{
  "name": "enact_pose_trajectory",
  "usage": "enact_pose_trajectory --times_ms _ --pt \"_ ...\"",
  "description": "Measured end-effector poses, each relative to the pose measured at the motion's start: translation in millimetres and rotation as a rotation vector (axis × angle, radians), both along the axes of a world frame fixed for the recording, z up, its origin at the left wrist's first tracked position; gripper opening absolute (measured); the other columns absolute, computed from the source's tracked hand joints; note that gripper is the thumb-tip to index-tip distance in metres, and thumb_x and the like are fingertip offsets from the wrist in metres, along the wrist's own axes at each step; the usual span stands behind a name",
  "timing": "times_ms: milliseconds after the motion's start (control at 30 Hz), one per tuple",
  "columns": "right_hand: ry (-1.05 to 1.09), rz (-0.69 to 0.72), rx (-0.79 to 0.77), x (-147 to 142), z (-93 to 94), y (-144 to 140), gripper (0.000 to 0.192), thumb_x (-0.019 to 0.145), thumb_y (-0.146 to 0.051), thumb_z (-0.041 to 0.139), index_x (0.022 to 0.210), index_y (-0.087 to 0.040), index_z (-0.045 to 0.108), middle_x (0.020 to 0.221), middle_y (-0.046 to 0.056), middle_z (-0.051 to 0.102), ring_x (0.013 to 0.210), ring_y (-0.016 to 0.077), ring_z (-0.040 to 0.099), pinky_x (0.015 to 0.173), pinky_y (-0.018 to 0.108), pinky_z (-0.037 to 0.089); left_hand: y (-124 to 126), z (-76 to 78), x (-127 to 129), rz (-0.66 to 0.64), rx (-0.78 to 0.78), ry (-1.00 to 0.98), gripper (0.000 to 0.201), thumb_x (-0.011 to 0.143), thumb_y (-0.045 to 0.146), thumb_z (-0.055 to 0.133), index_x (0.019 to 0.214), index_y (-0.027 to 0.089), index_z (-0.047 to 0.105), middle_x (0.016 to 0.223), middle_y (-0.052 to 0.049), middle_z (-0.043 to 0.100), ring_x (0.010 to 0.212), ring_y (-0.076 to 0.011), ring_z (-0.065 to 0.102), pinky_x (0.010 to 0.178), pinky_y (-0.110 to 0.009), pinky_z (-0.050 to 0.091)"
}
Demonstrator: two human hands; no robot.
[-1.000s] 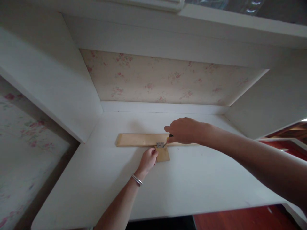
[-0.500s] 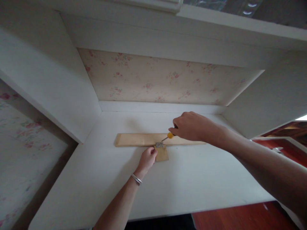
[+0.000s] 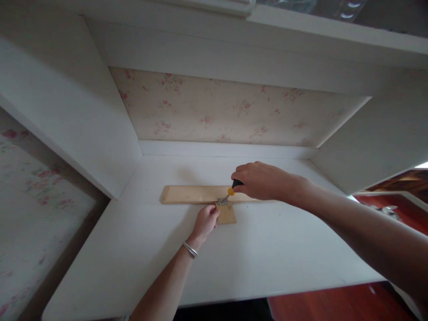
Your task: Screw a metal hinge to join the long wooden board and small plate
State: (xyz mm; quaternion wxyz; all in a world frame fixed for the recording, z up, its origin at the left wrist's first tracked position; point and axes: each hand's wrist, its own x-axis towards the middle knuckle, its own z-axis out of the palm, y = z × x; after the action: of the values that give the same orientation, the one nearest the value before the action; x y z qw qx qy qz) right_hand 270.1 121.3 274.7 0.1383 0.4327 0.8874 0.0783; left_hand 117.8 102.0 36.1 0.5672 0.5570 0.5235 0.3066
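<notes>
A long wooden board lies across the white desktop, and a small wooden piece sits against its near edge. A metal hinge spans the joint between the two. My left hand pinches the left edge of the small piece, fingers closed. In my right hand is a screwdriver with a black and yellow handle, tilted so that its shaft reaches down to the hinge. Whether the tip sits in a screw is too small to tell. My right hand covers part of the board's right side.
White side panels flank the desktop, with floral wallpaper behind it. An overhead shelf crosses above. Red flooring shows beyond the front edge.
My right hand has moved left and slightly down, turning the screwdriver steeper, with its tip now over the hinge. My left hand stays on the small wooden piece.
</notes>
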Motion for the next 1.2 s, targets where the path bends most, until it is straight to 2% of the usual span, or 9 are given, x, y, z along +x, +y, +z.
enact_pose_trajectory --times_ms 433,600,800,900,967,1033,1100,1167,1200 --pt "-0.021 0.009 -0.059 -6.9 -3.8 5.7 0.024 0.089 -0.032 0.046 0.091 -0.015 0.064 0.091 0.010 0.064 0.082 0.0195 0.060 0.066 0.029 0.037 1.6 -1.3 -0.6 -0.012 -0.009 -0.023 0.024 0.080 0.039 0.048 0.071 0.018 0.051 0.050 0.006 0.042 0.040 -0.0066 0.041 0.040 -0.019 0.025" --pt "-0.005 0.076 -0.097 -8.9 -3.0 6.0 0.017 0.085 -0.029 0.054 0.094 -0.016 0.062 0.094 0.009 0.062 0.082 0.0193 0.059 0.064 0.028 0.036 1.7 -1.0 -0.4 -0.028 0.006 -0.044 0.025 0.081 0.039 0.047 0.070 0.018 0.050 0.048 0.007 0.042 0.039 -0.0064 0.040 0.041 -0.019 0.026" --pt "0.048 0.118 -0.196 -16.1 -0.3 7.6 0.030 0.083 -0.010 0.044 0.109 -0.021 0.055 0.107 0.009 0.059 0.073 0.0152 0.060 0.058 0.026 0.035 1.7 -1.7 0.2 -0.008 0.002 -0.042 0.023 0.081 0.038 0.048 0.070 0.018 0.049 0.052 0.006 0.043 0.041 -0.0066 0.041 0.040 -0.019 0.026" --pt "-0.014 -0.021 -0.156 -26.7 -2.5 10.4 0.026 0.088 -0.028 0.043 0.107 -0.018 0.056 0.100 0.013 0.062 0.075 0.0216 0.062 0.059 0.029 0.038 1.9 -1.7 -0.2 -0.009 0.001 -0.042 0.023 0.080 0.038 0.048 0.069 0.018 0.049 0.052 0.006 0.044 0.042 -0.0068 0.042 0.040 -0.019 0.026" --pt "-0.048 -0.137 -0.086 -33.2 -3.7 12.0 0.044 0.090 -0.048 0.034 0.104 -0.015 0.058 0.091 0.016 0.064 0.081 0.0284 0.063 0.062 0.035 0.041 1.8 -0.7 -0.6 -0.012 -0.001 -0.049 0.023 0.081 0.038 0.047 0.069 0.018 0.048 0.051 0.006 0.043 0.041 -0.0067 0.041 0.040 -0.018 0.026" --pt "-0.038 -0.193 -0.028 -35.9 -3.3 13.0 0.060 0.087 -0.061 0.025 0.109 -0.015 0.057 0.089 0.017 0.065 0.084 0.0321 0.063 0.065 0.040 0.043 1.3 1.0 -0.8 -0.016 -0.005 -0.060 0.023 0.081 0.038 0.046 0.069 0.018 0.047 0.050 0.006 0.042 0.040 -0.0066 0.039 0.039 -0.018 0.026" --pt "0.001 -0.169 -0.020 -34.3 -1.8 13.3 0.063 0.085 -0.065 0.027 0.122 -0.018 0.048 0.098 0.016 0.064 0.083 0.0317 0.063 0.065 0.040 0.044 0.9 2.7 -1.0 -0.017 -0.010 -0.062 0.024 0.081 0.038 0.046 0.068 0.018 0.046 0.050 0.006 0.041 0.040 -0.0066 0.039 0.039 -0.018 0.025" --pt "0.023 -0.087 -0.063 -31.0 -1.3 13.4 0.056 0.085 -0.059 0.036 0.130 -0.025 0.041 0.112 0.014 0.061 0.083 0.0283 0.063 0.065 0.038 0.044 0.7 3.6 -0.9 -0.016 -0.017 -0.057 0.023 0.081 0.038 0.047 0.069 0.018 0.047 0.051 0.006 0.042 0.041 -0.0068 0.041 0.039 -0.018 0.025" --pt "0.018 -0.046 -0.078 -29.8 -2.0 13.5 0.050 0.087 -0.053 0.039 0.129 -0.027 0.042 0.115 0.013 0.059 0.083 0.0266 0.063 0.065 0.036 0.044 0.7 3.6 -0.9 -0.014 -0.019 -0.055 0.023 0.081 0.038 0.047 0.069 0.018 0.047 0.052 0.005 0.042 0.042 -0.0069 0.041 0.040 -0.018 0.026"
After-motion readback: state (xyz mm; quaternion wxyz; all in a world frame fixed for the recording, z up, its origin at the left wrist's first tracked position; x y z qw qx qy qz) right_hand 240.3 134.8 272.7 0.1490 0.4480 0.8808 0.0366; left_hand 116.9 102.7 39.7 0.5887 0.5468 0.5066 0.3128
